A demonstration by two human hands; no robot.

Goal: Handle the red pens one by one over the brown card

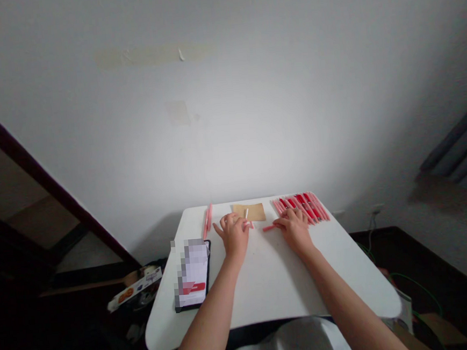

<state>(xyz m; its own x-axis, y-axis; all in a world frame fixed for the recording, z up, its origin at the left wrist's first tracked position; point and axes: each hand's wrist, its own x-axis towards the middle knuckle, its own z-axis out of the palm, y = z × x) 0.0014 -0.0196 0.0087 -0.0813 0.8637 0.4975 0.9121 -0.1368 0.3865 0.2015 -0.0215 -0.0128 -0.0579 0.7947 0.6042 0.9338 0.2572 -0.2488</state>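
A: Your left hand (pixel 235 233) rests on the white table (pixel 266 285) with the fingers curled; thumb and forefinger look to be pinching a pale stick (pixel 246 215), which stands up just past your knuckles.

B: Agreed; your right hand (pixel 295 228) lies palm down beside it, the two hands near but apart; its fingertips touch the end of a pink tube (pixel 268 228) lying on the table between your hands; whether you grip it or only touch it, I cannot tell.

A: Just beyond your left hand lies a brown paper (pixel 254 211); on that hand's outer side, two pink pens (pixel 207 220) lie side by side.

B: Beyond your right hand sits a row of red pens (pixel 303 207), packed close together and just beside your fingers; a phone (pixel 193 275) lies on the outer side of your left forearm, near the table's edge; down on the floor, out past your left elbow, there is a cardboard box (pixel 134 289).
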